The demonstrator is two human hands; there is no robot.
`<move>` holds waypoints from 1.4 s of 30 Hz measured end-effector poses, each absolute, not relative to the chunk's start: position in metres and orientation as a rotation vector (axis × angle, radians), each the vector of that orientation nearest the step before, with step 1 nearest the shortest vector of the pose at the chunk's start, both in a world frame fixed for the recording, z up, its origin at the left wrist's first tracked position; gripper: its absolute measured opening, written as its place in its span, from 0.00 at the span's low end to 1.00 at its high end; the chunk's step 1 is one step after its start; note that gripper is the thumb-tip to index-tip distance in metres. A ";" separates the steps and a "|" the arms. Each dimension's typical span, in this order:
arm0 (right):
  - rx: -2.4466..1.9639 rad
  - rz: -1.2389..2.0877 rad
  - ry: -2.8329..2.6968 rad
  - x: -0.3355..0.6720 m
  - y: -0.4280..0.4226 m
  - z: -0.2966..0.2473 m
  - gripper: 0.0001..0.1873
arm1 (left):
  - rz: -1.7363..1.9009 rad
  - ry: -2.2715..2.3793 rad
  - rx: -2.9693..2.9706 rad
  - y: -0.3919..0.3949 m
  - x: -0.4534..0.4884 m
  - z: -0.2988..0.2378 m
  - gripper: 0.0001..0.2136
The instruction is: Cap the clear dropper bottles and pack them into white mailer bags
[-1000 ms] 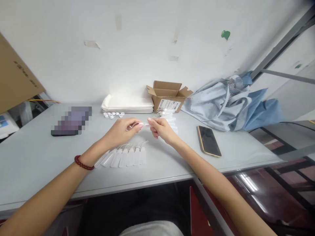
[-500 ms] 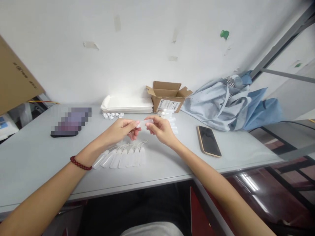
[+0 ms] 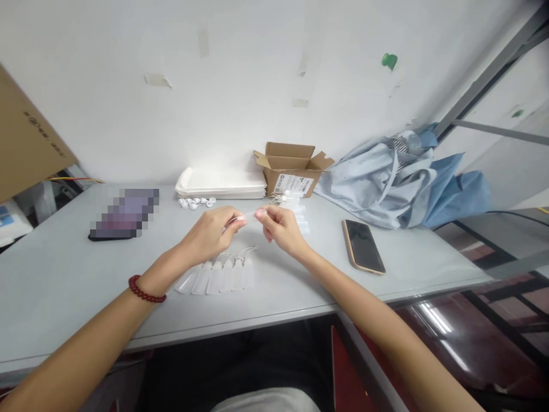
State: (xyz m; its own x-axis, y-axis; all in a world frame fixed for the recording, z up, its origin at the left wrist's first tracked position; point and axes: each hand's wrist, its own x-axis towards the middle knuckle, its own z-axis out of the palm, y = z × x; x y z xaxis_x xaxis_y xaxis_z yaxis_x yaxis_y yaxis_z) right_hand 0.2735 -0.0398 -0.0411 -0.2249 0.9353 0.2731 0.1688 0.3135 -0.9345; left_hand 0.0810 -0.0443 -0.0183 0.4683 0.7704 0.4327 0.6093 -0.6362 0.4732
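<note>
My left hand [image 3: 212,232] and my right hand [image 3: 283,230] face each other above the middle of the table [image 3: 309,274]. Both are closed, pinching opposite ends of a translucent white plastic tag [image 3: 252,216]. Its ends are hidden by my fingers. Below them, several similar translucent tags [image 3: 226,278] with thin white string loops lie side by side in a row. My left wrist, with a dark red bracelet, covers part of this row's left end. Behind my right hand, more translucent tags [image 3: 301,220] lie in front of the cardboard box [image 3: 295,182].
Several small white pieces [image 3: 195,203] lie before a stack of white sheets or envelopes [image 3: 223,184]. A phone [image 3: 363,246] rests at right, a pixelated dark device [image 3: 124,214] at left. Light blue cloth bags [image 3: 381,183] are heaped at the back right.
My left hand has turned over, its back now facing up and its fingers folded in. It has shifted slightly right and covers more of the tag. My right hand stays nearly in place.
</note>
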 end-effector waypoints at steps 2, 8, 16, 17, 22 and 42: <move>-1.024 1.040 -1.624 0.274 -0.039 -0.040 0.22 | 0.901 1.188 2.477 -0.044 0.082 -0.019 0.13; -1.066 1.089 -1.568 0.276 -0.032 -0.039 0.22 | 0.820 1.223 2.378 -0.034 0.074 -0.016 0.14; -1.174 0.747 -1.664 0.317 -0.013 -0.018 0.13 | 0.547 1.863 2.509 0.013 0.003 -0.037 0.19; -1.216 0.742 -1.717 0.325 -0.010 -0.015 0.12 | 0.512 1.886 2.496 0.017 -0.003 -0.040 0.20; -1.394 0.799 -1.822 0.357 0.005 -0.013 0.11 | 0.432 1.932 2.441 0.026 -0.013 -0.047 0.18; -1.700 0.876 -1.934 0.400 0.019 -0.022 0.08 | 0.547 1.916 2.420 0.030 -0.009 -0.049 0.12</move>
